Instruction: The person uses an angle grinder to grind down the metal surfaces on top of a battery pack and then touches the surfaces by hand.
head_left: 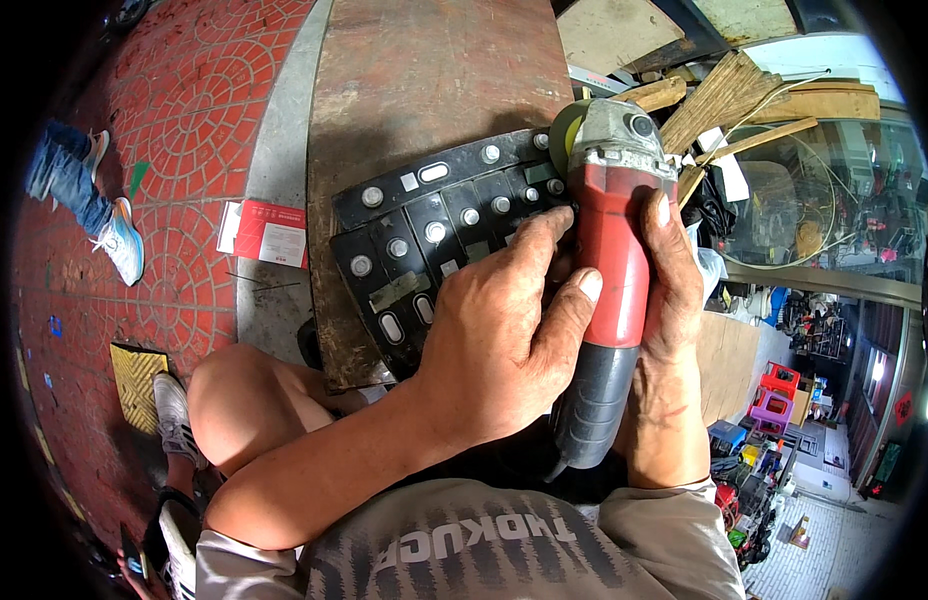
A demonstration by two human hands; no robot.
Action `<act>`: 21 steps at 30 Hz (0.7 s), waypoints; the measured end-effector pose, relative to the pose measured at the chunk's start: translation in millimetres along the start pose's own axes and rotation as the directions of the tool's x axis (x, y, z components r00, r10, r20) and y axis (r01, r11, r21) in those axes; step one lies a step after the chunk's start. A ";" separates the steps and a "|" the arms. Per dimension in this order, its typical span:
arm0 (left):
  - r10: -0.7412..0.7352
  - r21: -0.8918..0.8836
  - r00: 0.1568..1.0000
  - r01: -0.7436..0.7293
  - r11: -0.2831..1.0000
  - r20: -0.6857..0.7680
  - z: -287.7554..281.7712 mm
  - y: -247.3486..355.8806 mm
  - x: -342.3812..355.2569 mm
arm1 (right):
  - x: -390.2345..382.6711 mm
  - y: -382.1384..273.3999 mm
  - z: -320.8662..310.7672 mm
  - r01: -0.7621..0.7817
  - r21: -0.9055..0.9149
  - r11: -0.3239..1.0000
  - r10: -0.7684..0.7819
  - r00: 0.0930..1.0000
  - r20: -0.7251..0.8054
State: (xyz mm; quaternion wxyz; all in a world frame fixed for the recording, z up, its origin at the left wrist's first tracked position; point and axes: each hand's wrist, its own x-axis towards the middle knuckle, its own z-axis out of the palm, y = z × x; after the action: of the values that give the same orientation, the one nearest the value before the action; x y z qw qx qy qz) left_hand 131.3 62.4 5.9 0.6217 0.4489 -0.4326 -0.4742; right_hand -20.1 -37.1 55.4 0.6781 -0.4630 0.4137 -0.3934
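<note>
Head view: smooth, cylindrical, metal-headed grinder (614, 290) in right hand (674, 275)

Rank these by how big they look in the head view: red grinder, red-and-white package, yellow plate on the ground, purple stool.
1. Red grinder, held close to the camera
2. Red-and-white package and yellow plate: too alike to rank
3. Purple stool

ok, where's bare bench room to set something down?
Far stretch of worn brown wooden bench, beyond the black silver-studded panel. Crowded: panel's right end, by the left hand and red-black angle grinder; rough brown wood scraps farther right.
</note>
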 end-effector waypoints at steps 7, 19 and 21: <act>-0.002 -0.021 1.000 0.002 1.000 0.003 -0.5 0.0 -1.0 | -0.4 0.5 -1.0 -0.002 -0.006 1.000 0.002 1.000 0.012; -0.001 -0.066 1.000 0.001 0.998 0.006 -1.1 -1.9 -1.2 | -1.9 0.1 3.1 0.022 -0.021 1.000 -0.022 1.000 0.011; -0.001 -0.078 1.000 0.001 0.997 0.008 -1.4 -1.6 -1.2 | -2.0 -0.2 2.3 0.023 -0.025 0.999 -0.022 1.000 0.015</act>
State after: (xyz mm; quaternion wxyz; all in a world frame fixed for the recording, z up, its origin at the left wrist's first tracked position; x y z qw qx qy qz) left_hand 132.1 63.6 3.9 0.6366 0.4226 -0.4163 -0.4928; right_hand -18.7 -34.7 56.5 0.6708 -0.4791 0.4082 -0.3922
